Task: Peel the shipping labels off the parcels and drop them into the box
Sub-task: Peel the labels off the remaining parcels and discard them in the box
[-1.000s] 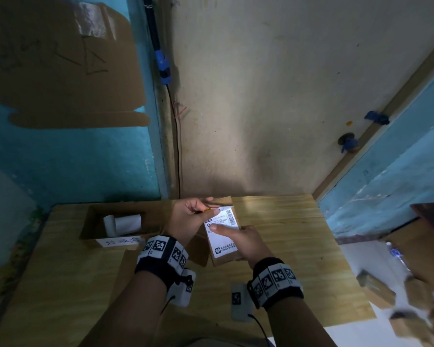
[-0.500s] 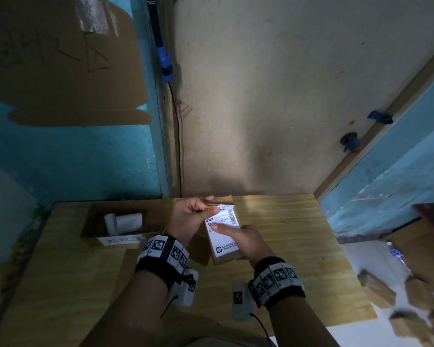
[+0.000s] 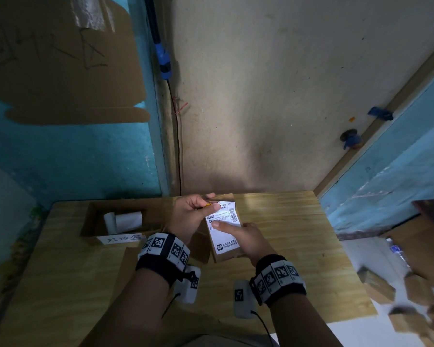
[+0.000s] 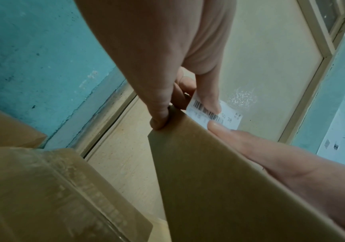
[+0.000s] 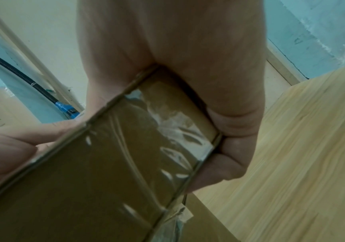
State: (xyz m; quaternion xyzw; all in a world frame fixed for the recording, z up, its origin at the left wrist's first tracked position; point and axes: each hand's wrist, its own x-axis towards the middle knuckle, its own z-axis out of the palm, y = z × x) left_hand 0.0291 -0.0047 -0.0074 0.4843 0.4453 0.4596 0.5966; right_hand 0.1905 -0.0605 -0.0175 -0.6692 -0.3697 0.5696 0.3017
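Table: pale wood; carries the open box and, below the hands, flat cardboard
Box: open brown carton at table's far left; two curled white labels inside; handwritten tag on its near wall, not legible
Parcel: small brown carton held above table centre; taped end visible in right wrist view; judged light and stiff, easily steadied one-handed
Shipping label: white, on parcel's upper face; top corner lifted; thin paper, judged likely to tear or curl onto itself; best taken at the freed corner and drawn low and slow
Right hand: fingers wrapped round parcel; thumb pressed flat on label
Left hand: thumb and fingertips pinching the lifted corner
Print: barcode; "R3"; "00 38" in left wrist view; Chinese text with logo, too small to read
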